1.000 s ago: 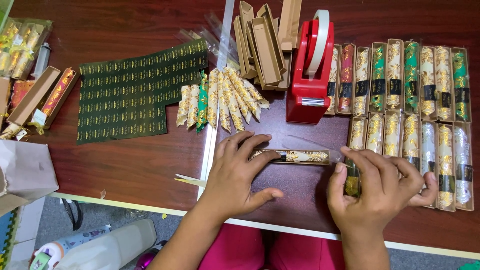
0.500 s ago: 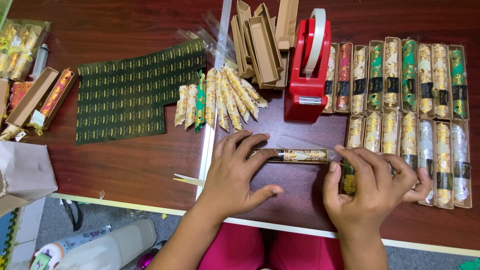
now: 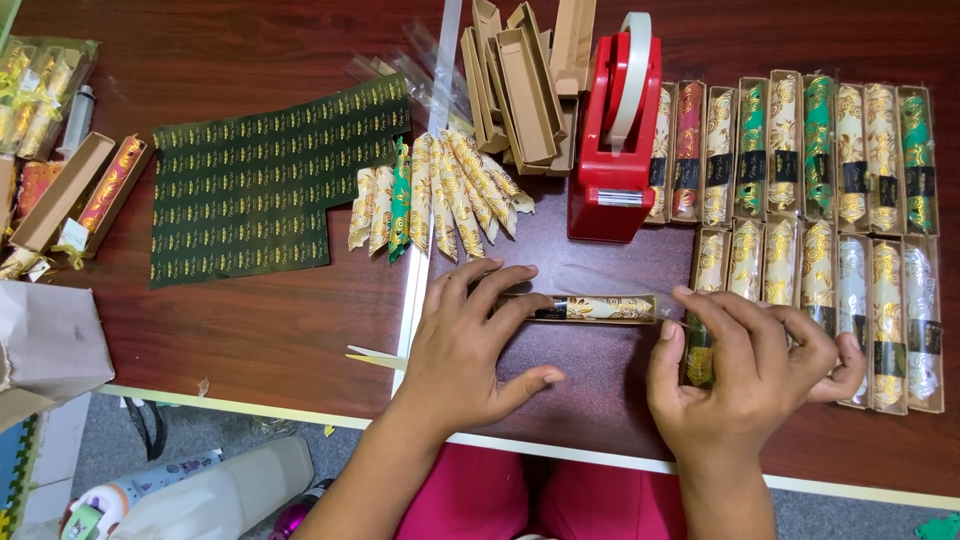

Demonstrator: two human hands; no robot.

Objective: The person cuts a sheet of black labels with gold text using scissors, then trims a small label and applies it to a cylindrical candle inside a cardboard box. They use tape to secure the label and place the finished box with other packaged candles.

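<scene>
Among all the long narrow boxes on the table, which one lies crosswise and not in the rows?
The gold-patterned box between the left hand and right hand. It lies sideways, fingertips at both ends; the rowed boxes on the right point away from the person.

Home packing workbench: red tape dispenser [image 3: 615, 130], rows of boxed patterned rolls [image 3: 800, 230], label sheet [image 3: 265, 175].

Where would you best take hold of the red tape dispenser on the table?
Grip the red tape dispenser across its narrow body, coming from above. It stands upright, taller than its neighbours, with flat sides; boxes crowd its left and packed rolls its right, so side approaches look blocked.
</scene>
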